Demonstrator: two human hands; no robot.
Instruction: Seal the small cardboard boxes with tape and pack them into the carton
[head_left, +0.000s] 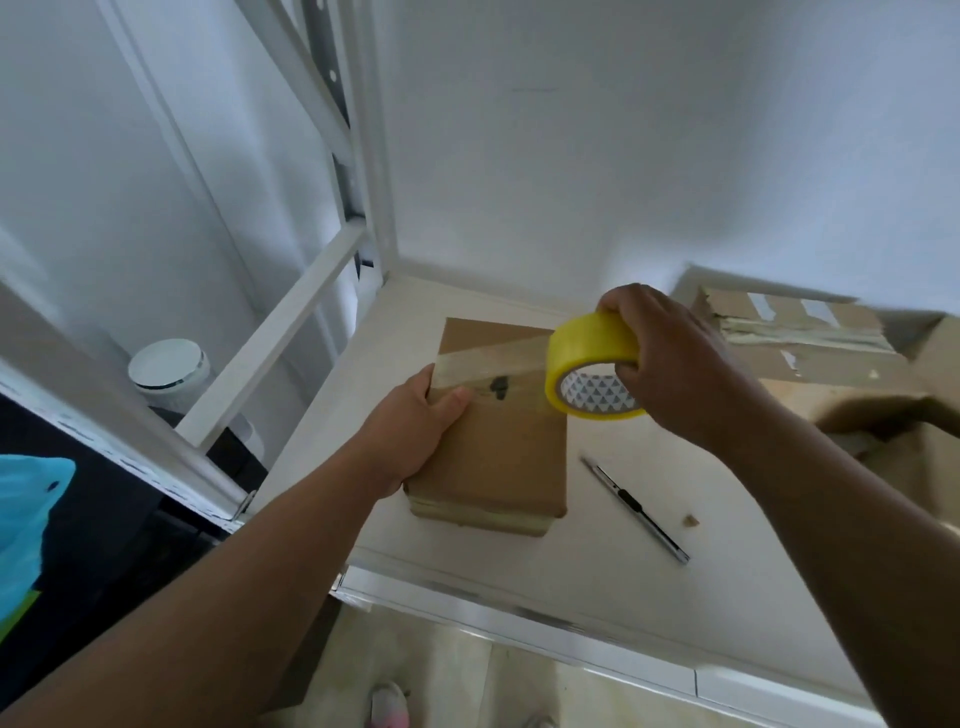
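Stretching tape (491, 364) across small box (498, 441): left hand (415, 431) steadies, right hand (670, 364) grips roll (592, 366).

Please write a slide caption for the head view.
Left hand steadies the small cardboard box; right hand stretches tape from a yellow tape roll.

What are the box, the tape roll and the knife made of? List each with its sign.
The box: brown cardboard, matte, with a dull flat face and folded edges. The tape roll: likely glossy plastic film, yellow on the roll, clear where pulled over the box. The knife: seemingly a metal body with a bright sheen; the black slider is probably plastic.
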